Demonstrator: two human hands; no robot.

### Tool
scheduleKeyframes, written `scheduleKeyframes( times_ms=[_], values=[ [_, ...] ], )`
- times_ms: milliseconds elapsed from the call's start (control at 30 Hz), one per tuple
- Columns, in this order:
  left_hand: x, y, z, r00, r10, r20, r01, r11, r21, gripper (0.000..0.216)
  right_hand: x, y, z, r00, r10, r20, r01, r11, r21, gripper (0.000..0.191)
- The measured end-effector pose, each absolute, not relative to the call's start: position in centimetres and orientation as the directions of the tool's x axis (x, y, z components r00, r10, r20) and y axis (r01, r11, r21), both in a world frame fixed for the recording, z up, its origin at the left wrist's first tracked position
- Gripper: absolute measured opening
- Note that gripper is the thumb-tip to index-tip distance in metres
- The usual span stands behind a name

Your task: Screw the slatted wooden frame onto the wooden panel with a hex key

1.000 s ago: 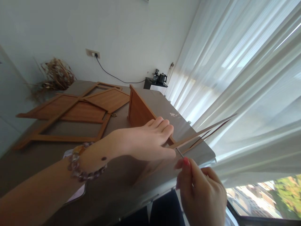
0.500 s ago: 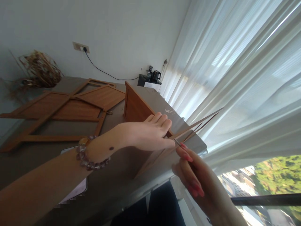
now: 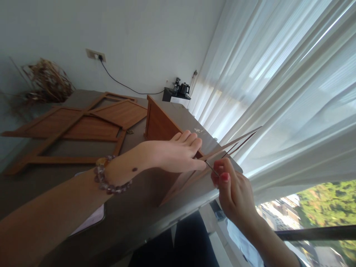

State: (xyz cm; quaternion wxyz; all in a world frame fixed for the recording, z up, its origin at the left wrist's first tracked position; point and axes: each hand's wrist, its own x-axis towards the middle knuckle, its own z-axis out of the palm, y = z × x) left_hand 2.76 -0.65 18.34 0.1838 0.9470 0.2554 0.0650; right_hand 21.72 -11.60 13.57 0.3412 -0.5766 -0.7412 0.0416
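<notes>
My left hand (image 3: 176, 154), with a beaded bracelet on the wrist, is closed over the edge of an upright brown wooden panel (image 3: 160, 120). Its thumb points right, close to the joint between this panel and a narrow wooden frame piece (image 3: 228, 144). In my right hand (image 3: 233, 187) a thin metal rod, which looks like an Allen key (image 3: 211, 168), is pinched between thumb and fingers. The key's tip meets the wood beside my left thumb. My left hand covers part of the joint, so the fastener there is hidden.
Flat wooden panels and frames (image 3: 66, 128) lie on the grey table (image 3: 133, 211), with small metal hardware (image 3: 129, 131) beside them. A phone (image 3: 90, 219) is partly under my left forearm. A white curtain (image 3: 250, 74) hangs at the right. A kettle (image 3: 184, 89) stands at the back.
My right hand has rotated about the Allen key: its fingers, loosely extended before, are now curled around it. My left hand and the panel have barely moved.
</notes>
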Motion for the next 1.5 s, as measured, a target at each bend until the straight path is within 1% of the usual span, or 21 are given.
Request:
scheduleKeyframes(
  times_ms=[33,67,167,200,233,333,400,467,500,567,600,800,967,1067,1133,1200,1267,1300,1333,1433,1500],
  values=[
    [2.7,-0.6,18.3,0.865,0.501,0.035,0.453,-0.808,0.377,0.032,21.8,-11.6,13.5,-0.112,0.858,0.502,0.861,0.336,-0.382,0.037],
    [2.7,-0.6,18.3,0.868,0.495,0.038,0.447,-0.813,0.373,0.031,21.8,-11.5,13.4,-0.101,0.852,0.514,0.868,0.328,-0.373,0.037],
    [2.7,-0.6,18.2,0.868,0.495,0.038,0.448,-0.814,0.37,0.031,21.2,-11.5,13.3,0.005,0.882,0.472,0.825,0.263,-0.501,0.041],
    [2.7,-0.6,18.2,0.866,0.499,0.038,0.451,-0.811,0.374,0.032,21.1,-11.6,13.2,0.033,0.88,0.474,0.826,0.243,-0.508,0.042],
    [2.7,-0.6,18.2,0.864,0.502,0.041,0.452,-0.809,0.375,0.032,20.9,-11.6,13.2,0.043,0.866,0.499,0.848,0.232,-0.476,0.042],
    [2.7,-0.6,18.1,0.866,0.497,0.055,0.445,-0.817,0.367,0.031,21.1,-11.8,13.0,-0.023,0.764,0.645,0.946,0.224,-0.232,0.036],
    [2.7,-0.6,18.1,0.864,0.501,0.046,0.451,-0.811,0.373,0.031,21.5,-11.7,12.7,-0.114,0.66,0.743,0.965,0.253,-0.077,0.024],
    [2.6,-0.6,18.1,0.86,0.509,0.038,0.458,-0.802,0.382,0.034,22.0,-11.4,12.4,-0.23,0.522,0.821,0.933,0.358,0.033,0.01],
    [2.6,-0.6,18.1,0.858,0.513,0.04,0.461,-0.801,0.382,0.034,22.2,-11.2,12.2,-0.29,0.453,0.843,0.9,0.429,0.079,0.008],
    [2.6,-0.6,18.2,0.857,0.514,0.045,0.461,-0.803,0.378,0.034,22.4,-10.9,12.1,-0.381,0.35,0.856,0.827,0.543,0.146,0.015],
    [2.6,-0.6,18.2,0.858,0.511,0.045,0.459,-0.804,0.377,0.033,22.4,-10.7,12.0,-0.403,0.329,0.854,0.806,0.569,0.162,0.018],
    [2.6,-0.9,18.4,0.854,0.52,0.021,0.469,-0.786,0.402,0.03,22.5,-10.7,11.7,-0.434,0.381,0.817,0.797,0.584,0.151,0.02],
    [2.5,-1.0,18.5,0.858,0.513,0.033,0.46,-0.795,0.395,0.029,24.1,-11.0,11.1,-0.56,0.421,0.714,0.733,0.653,0.189,0.048],
    [2.5,-0.9,18.4,0.867,0.498,0.034,0.449,-0.808,0.38,0.026,24.8,-11.1,11.1,-0.551,0.433,0.713,0.752,0.627,0.201,0.058],
    [2.5,-0.9,18.4,0.869,0.494,0.039,0.446,-0.814,0.373,0.025,24.7,-11.2,11.4,-0.506,0.416,0.755,0.805,0.543,0.24,0.051],
    [2.6,-0.8,18.4,0.865,0.5,0.033,0.453,-0.809,0.376,0.023,24.2,-11.5,11.8,-0.474,0.411,0.779,0.862,0.399,0.313,0.031],
    [2.6,-0.8,18.4,0.862,0.507,0.02,0.462,-0.799,0.385,0.022,23.5,-11.8,12.3,-0.445,0.446,0.777,0.894,0.262,0.363,0.008],
    [2.6,-0.8,18.3,0.86,0.509,0.021,0.462,-0.797,0.388,0.022,23.1,-12.1,12.5,-0.429,0.476,0.768,0.903,0.218,0.37,0.007],
    [2.5,-0.8,18.3,0.86,0.509,0.027,0.46,-0.799,0.388,0.021,22.8,-12.3,12.8,-0.415,0.504,0.758,0.909,0.195,0.369,0.012],
    [2.5,-0.7,18.1,0.857,0.514,0.038,0.463,-0.8,0.383,0.021,22.0,-12.9,13.4,-0.392,0.55,0.737,0.92,0.215,0.329,0.02],
    [2.5,-0.6,18.0,0.85,0.525,0.03,0.476,-0.793,0.381,0.022,21.7,-13.2,13.6,-0.353,0.582,0.733,0.935,0.245,0.255,0.025]
  ],
)
